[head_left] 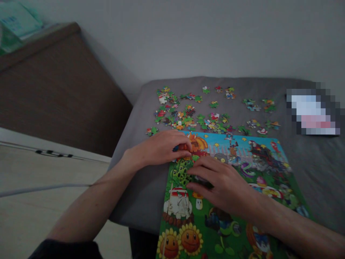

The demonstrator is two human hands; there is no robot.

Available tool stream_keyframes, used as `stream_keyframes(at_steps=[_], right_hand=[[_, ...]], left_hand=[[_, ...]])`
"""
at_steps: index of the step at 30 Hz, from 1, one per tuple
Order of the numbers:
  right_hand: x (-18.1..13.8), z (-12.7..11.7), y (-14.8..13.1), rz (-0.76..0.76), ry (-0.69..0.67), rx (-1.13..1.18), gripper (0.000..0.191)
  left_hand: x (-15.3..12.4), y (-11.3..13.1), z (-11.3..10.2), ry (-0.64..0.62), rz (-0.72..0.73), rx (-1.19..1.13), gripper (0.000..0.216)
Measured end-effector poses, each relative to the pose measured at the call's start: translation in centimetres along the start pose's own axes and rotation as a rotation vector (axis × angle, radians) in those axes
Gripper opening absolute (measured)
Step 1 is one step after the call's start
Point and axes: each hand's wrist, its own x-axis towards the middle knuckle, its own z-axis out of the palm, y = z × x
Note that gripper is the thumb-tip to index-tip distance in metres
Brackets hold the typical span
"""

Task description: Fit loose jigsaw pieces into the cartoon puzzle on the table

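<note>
A jigsaw puzzle board (199, 230) with bright cartoon plants, sunflowers and zombies lies below both hands. Over its upper left corner rests my left hand (161, 146), fingers curled and fingertips close to the thumb. Whatever sits between those tips is too small and dim to make out. My right hand (223, 180) reaches in from the right, low over the board's left-middle part. Its thumb and fingers are bent but apart, beside a picture of green pea plants (182, 172). No piece shows between them.
Loose puzzle pieces (179, 117) lie scattered beyond the board on a grey cloth-covered surface (140, 144). A blurred-out device (312, 113) rests at the right. A brown wooden cabinet (59, 82) stands at the left, and a pale cable (45, 188) runs towards my left forearm.
</note>
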Motion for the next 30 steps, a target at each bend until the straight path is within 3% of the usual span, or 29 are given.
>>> stream_keyframes(at_steps=[3, 10, 16, 20, 30], right_hand=[[-0.1, -0.2, -0.2, -0.004, -0.051, -0.038, 0.028], [-0.2, -0.3, -0.3, -0.013, -0.058, -0.071, 0.023], [-0.1, -0.3, -0.3, -0.171, -0.046, -0.181, 0.013], [-0.2, -0.3, -0.6, -0.239, -0.004, -0.294, 0.017], [-0.3, -0.2, -1.3, -0.189, -0.052, -0.307, 0.022]], left_hand=[[0.1, 0.0, 0.1, -0.007, 0.001, 0.009, 0.011], [0.1, 0.0, 0.1, -0.014, 0.001, 0.033, 0.012], [0.1, 0.2, 0.0, -0.021, -0.015, 0.033, 0.01], [0.1, 0.1, 0.1, -0.024, -0.015, 0.031, 0.013], [0.0, 0.0, 0.3, -0.026, -0.011, 0.05, 0.013]])
